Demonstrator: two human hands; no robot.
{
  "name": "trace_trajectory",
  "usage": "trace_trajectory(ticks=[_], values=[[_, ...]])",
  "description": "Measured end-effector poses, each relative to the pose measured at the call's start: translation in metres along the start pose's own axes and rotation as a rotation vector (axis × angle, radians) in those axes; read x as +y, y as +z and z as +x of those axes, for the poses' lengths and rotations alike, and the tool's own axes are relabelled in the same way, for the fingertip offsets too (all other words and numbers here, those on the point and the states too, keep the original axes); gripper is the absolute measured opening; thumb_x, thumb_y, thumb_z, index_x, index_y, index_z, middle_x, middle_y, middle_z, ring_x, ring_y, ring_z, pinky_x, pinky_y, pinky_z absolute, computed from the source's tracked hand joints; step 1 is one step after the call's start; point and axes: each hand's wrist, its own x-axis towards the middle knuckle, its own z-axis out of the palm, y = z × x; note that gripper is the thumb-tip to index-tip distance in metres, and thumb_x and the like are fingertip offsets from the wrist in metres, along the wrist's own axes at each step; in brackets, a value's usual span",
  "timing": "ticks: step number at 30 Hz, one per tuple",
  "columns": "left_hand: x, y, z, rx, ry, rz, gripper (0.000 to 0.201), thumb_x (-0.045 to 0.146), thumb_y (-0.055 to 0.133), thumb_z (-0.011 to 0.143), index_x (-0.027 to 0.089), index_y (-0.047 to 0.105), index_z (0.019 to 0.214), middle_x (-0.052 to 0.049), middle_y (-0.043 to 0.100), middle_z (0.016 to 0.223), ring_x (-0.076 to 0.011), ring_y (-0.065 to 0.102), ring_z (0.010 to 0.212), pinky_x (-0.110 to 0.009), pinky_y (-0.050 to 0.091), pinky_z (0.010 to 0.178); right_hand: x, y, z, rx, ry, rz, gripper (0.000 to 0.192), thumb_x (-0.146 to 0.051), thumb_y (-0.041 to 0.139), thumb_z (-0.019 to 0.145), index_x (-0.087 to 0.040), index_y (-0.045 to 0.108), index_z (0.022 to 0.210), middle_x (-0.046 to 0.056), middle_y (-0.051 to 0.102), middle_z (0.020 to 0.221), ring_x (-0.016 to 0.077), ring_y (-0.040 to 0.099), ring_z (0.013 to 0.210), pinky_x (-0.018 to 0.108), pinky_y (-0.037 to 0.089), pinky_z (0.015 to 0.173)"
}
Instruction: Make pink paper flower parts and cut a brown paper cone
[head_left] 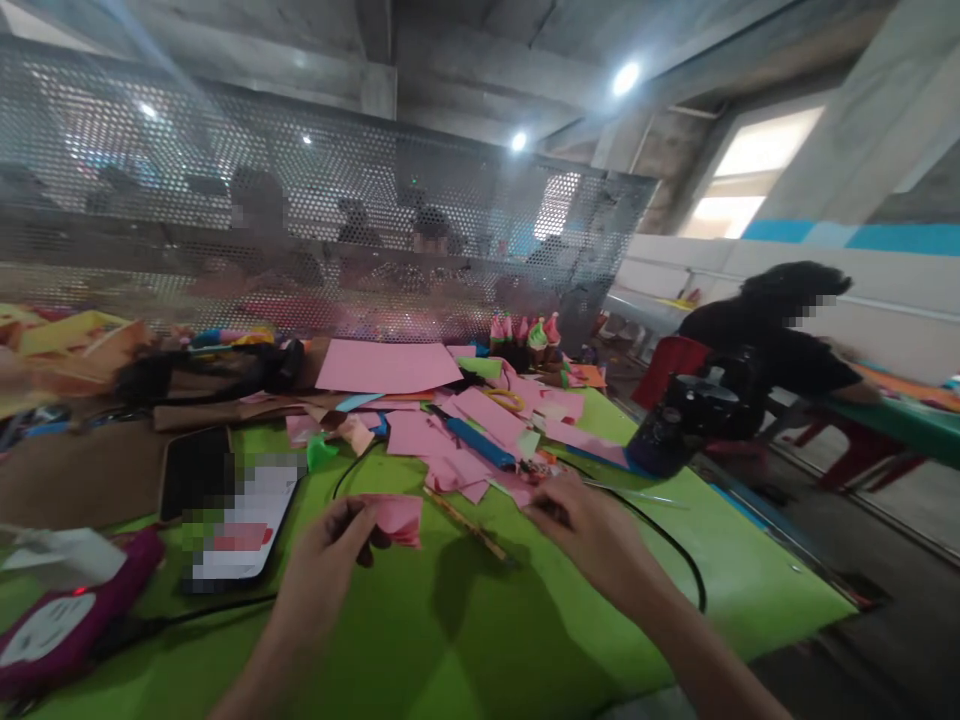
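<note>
My left hand [330, 555] pinches a small folded piece of pink paper [397, 517] just above the green table [465, 630]. My right hand [581, 525] hovers to the right of it with fingers curled near the edge of a heap of pink paper scraps [480, 440]; whether it holds anything is unclear. A thin pencil-like stick [469, 523] lies on the table between the two hands.
A phone [240, 520] lies at the left, a purple pouch [64, 620] beyond it, a black cable [675, 545] by my right wrist. A large pink sheet [386, 365], small paper flowers [525, 330] and a mesh screen [300, 200] stand behind. A seated person [772, 335] is at right.
</note>
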Motion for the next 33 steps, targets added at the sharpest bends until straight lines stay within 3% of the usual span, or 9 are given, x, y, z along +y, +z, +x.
trace_trajectory(ticks=[3,6,12,18,20,22,26,33], values=[[0.0,0.002,-0.002,0.003,0.006,-0.009,0.034,0.05,0.067,0.067,0.016,0.064,0.072,0.0,0.062,0.058,-0.0108,0.048,0.051,-0.022,0.037,0.05,-0.025,0.018,0.011,-0.089,-0.111,0.057,0.014,-0.028,0.056,0.087,-0.021,0.064,0.078,0.002,0.067,0.081,0.0184,0.06,0.075,0.025,0.037,0.064],[-0.004,0.001,-0.005,0.007,0.006,-0.012,0.034,0.049,0.067,0.068,0.016,0.064,0.074,0.0,0.062,0.057,-0.0109,0.049,0.051,-0.021,0.036,0.049,-0.038,0.033,0.031,-0.06,-0.158,0.028,0.011,-0.024,0.055,0.088,-0.02,0.066,0.086,0.004,0.067,0.088,0.0189,0.061,0.082,0.025,0.037,0.067],[-0.009,-0.002,-0.008,0.049,-0.009,-0.052,0.033,0.047,0.067,0.067,0.015,0.064,0.073,0.001,0.061,0.056,-0.0098,0.047,0.048,-0.02,0.033,0.048,-0.047,0.048,0.072,0.027,-0.07,-0.043,0.012,-0.024,0.054,0.086,-0.019,0.066,0.087,0.006,0.067,0.094,0.0205,0.061,0.085,0.026,0.035,0.063],[-0.004,0.0,-0.009,0.065,0.008,-0.089,0.029,0.044,0.067,0.067,0.015,0.064,0.071,0.001,0.06,0.057,-0.0099,0.049,0.049,-0.02,0.034,0.048,-0.047,0.056,0.08,0.017,-0.002,-0.043,0.004,-0.018,0.059,0.076,-0.02,0.063,0.075,0.006,0.068,0.085,0.0201,0.061,0.077,0.026,0.031,0.058],[-0.003,0.001,-0.009,0.07,0.029,-0.084,0.028,0.043,0.067,0.067,0.015,0.063,0.07,0.001,0.06,0.057,-0.0106,0.05,0.051,-0.02,0.034,0.048,-0.047,0.05,0.076,0.084,0.0,0.069,0.005,-0.021,0.056,0.079,-0.02,0.061,0.077,0.004,0.067,0.08,0.0191,0.06,0.073,0.026,0.032,0.058],[-0.003,0.001,-0.008,0.069,0.047,-0.077,0.028,0.043,0.066,0.068,0.015,0.063,0.069,0.001,0.059,0.056,-0.011,0.051,0.051,-0.021,0.035,0.049,-0.05,0.042,0.072,0.124,0.001,0.339,0.007,-0.026,0.055,0.08,-0.02,0.057,0.077,0.002,0.065,0.073,0.0185,0.059,0.068,0.026,0.036,0.059],[-0.008,0.005,-0.008,0.059,0.091,-0.086,0.027,0.042,0.064,0.07,0.015,0.061,0.071,0.001,0.059,0.057,-0.0114,0.051,0.052,-0.022,0.037,0.051,-0.062,0.029,0.055,0.041,-0.01,0.939,0.016,-0.033,0.061,0.076,-0.019,0.056,0.079,0.0,0.06,0.07,0.0167,0.057,0.066,0.027,0.042,0.062],[-0.01,0.018,-0.016,0.056,0.104,-0.178,0.023,0.038,0.065,0.069,0.016,0.061,0.071,0.002,0.056,0.061,-0.0101,0.049,0.054,-0.02,0.038,0.051,-0.086,0.033,0.016,-0.017,0.048,1.232,0.023,-0.038,0.07,0.075,-0.018,0.058,0.08,-0.001,0.055,0.07,0.0136,0.051,0.065,0.024,0.041,0.06]])
